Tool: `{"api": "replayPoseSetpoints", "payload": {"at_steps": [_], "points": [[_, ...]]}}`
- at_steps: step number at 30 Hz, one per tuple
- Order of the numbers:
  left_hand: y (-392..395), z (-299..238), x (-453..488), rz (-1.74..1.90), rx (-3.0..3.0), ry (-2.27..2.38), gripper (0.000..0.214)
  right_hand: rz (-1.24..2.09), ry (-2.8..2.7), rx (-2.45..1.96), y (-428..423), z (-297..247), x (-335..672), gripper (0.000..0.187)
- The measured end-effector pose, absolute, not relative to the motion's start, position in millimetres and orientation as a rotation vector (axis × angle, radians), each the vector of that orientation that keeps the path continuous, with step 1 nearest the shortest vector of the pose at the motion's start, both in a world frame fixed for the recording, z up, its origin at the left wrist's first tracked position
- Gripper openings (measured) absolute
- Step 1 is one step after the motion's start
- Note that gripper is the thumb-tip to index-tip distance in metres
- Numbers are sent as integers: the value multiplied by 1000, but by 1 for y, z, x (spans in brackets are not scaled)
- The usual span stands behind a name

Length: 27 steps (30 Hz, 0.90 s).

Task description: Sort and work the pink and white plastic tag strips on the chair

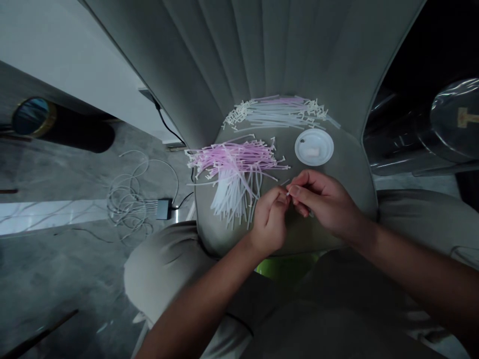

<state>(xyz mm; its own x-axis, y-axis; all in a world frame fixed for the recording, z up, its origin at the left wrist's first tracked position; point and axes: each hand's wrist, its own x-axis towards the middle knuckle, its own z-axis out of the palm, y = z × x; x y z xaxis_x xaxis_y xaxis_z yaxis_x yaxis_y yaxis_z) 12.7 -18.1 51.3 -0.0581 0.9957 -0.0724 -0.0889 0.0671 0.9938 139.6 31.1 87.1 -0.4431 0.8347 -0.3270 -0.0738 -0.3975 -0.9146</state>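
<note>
My left hand [270,219] and my right hand [324,202] meet over the grey chair seat [348,164], both pinched on a thin white plastic tube [288,193] between their fingertips. Just left of my hands lies a loose heap of pink and white tubes with small end connectors [235,164]. A second row of such tubes [279,112] lies at the back of the seat against the ribbed backrest. A round white lid [314,147] with a small white piece in it sits right of the heap, just beyond my right hand.
The chair's ribbed grey backrest [262,50] rises behind the seat. On the floor at left lie coiled white cables [130,194] with a dark hub [163,208] and a black cylinder [63,127]. A clear plastic chair [441,129] stands at right. My knees flank the seat.
</note>
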Motion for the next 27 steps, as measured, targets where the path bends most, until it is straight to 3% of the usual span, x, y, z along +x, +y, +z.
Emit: {"api": "replayPoseSetpoints", "payload": {"at_steps": [19,27], "points": [[-14,53,9,1176,1287,1282,39,1701,-1248,-1188,23,84,136,16],[2,72,-6,926,1739,1341,25,1758,-1153,-1151,38,84,143,18]]}}
